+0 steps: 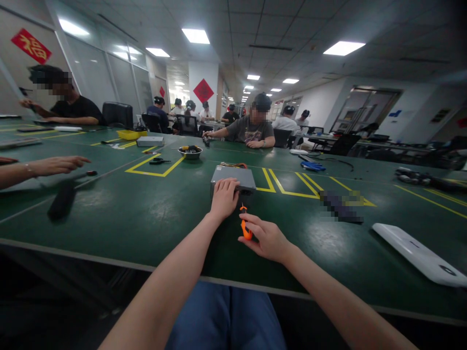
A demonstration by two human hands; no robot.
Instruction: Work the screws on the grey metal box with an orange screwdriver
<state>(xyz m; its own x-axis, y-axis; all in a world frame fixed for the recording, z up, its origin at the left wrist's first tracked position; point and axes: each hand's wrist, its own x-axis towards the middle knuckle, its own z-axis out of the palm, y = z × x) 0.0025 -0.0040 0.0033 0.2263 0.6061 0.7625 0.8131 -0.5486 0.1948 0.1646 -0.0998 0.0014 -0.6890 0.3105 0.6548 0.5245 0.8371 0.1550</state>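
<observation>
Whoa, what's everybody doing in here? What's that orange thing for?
A person at the green table has their left hand on a grey metal box. Their right hand holds the orange tool, which looks like a screwdriver, its tip toward the box. Another person sits across the table, and more people sit farther back.

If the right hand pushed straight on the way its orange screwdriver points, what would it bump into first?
Probably the gray box: the orange screwdriver in the right hand points at its near side. The picture can't show how small the gap is.
</observation>
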